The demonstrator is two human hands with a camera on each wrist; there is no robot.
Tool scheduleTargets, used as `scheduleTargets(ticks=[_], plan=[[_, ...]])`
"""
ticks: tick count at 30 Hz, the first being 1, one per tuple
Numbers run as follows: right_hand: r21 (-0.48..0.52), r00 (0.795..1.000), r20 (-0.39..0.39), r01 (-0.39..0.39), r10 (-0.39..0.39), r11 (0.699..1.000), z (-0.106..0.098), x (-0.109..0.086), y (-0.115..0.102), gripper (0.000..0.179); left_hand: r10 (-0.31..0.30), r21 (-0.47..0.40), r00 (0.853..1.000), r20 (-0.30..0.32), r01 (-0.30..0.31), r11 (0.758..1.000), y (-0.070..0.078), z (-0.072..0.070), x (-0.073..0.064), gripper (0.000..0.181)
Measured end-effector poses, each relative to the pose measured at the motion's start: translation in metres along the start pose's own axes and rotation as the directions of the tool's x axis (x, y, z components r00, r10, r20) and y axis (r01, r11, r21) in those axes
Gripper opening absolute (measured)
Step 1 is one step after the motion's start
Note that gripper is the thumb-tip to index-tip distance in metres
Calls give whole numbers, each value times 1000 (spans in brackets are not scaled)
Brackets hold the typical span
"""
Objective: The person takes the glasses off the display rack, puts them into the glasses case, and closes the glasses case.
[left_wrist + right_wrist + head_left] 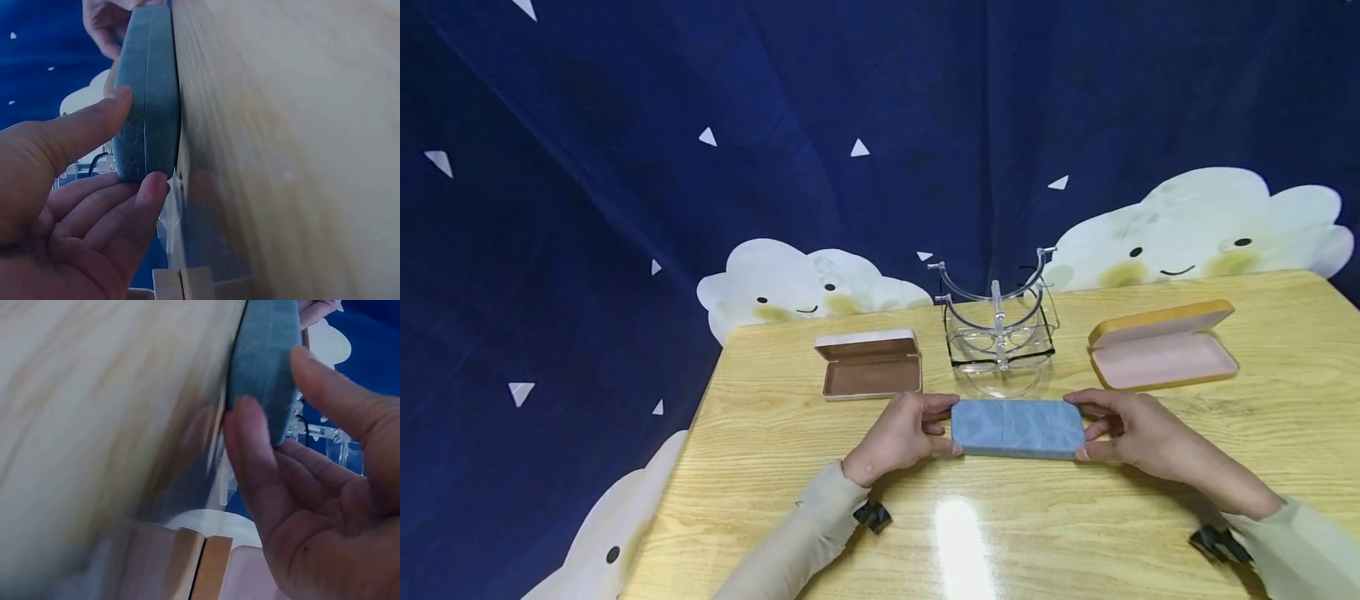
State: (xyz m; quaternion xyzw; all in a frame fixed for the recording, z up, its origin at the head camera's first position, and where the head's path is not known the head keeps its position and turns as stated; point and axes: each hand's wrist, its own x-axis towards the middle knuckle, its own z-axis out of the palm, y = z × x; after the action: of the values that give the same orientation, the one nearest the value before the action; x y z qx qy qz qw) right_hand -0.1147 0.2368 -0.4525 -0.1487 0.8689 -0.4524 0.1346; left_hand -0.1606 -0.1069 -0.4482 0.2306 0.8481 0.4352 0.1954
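Note:
A closed blue glasses case point(1018, 428) lies lengthwise across the wooden table, its lid seam showing in the left wrist view. My left hand point(904, 433) holds its left end between thumb and fingers. At the opposite end, my right hand point(1138, 433) grips the case the same way. Each wrist view shows the thumb on one long side of the case point(147, 94) and fingertips around its end corner. Directly behind it stands a clear glasses stand point(997, 312), bearing glasses with a dark lower rim point(1032, 357) and thinner frames above.
Back left, a white glasses case point(871, 377) stands open with a brown lining. An orange-yellow glasses case point(1165, 360) with a pink lining stands open at the back right. A dark blue curtain point(850, 100) with clouds hangs behind the wooden table point(760, 467).

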Motion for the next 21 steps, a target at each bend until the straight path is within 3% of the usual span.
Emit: scheduleTargets(ticks=[3, 13, 17, 21], plan=[[-63, 1000, -29, 4, -5, 998, 1, -1, -4, 79, 4, 33, 1000, -6, -4, 999, 2, 0, 0, 72], [-71, 1000, -26, 6, -8, 997, 1, -1, -3, 80, -1, 30, 1000, -1, 1, 1000, 3, -1, 0, 72], [-41, 1000, -3, 24, -25, 999, -2, -1, -2, 76, -2, 41, 1000, 2, 2, 999, 4, -3, 0, 69], [25, 1000, 6, 24, -25, 999, -7, -2, -3, 62, 36, 38, 998, -44, -34, 999, 3, -9, 0, 56]])
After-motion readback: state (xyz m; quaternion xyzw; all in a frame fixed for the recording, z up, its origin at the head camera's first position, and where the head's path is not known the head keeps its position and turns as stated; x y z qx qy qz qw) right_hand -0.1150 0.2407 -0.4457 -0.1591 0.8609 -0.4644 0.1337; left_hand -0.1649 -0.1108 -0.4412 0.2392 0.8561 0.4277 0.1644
